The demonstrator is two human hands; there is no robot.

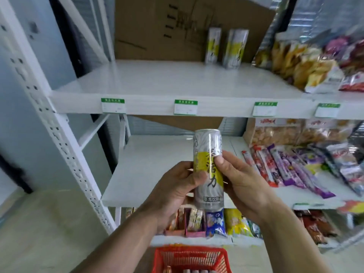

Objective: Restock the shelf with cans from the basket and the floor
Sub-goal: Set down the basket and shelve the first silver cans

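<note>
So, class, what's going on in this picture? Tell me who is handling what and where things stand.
A person stands at a white shelf, holding one tall silver and yellow can upright in both hands. The left hand grips its left side and the right hand its right side, thumbs on the front. Two matching cans already stand at the back of the upper shelf, beside snack bags. A red basket sits below on the floor. The held can is not yet on the shelf.

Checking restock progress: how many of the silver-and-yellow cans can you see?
3: two cans upright at the upper shelf's back, one held can between both hands. The basket may hide more.
</note>
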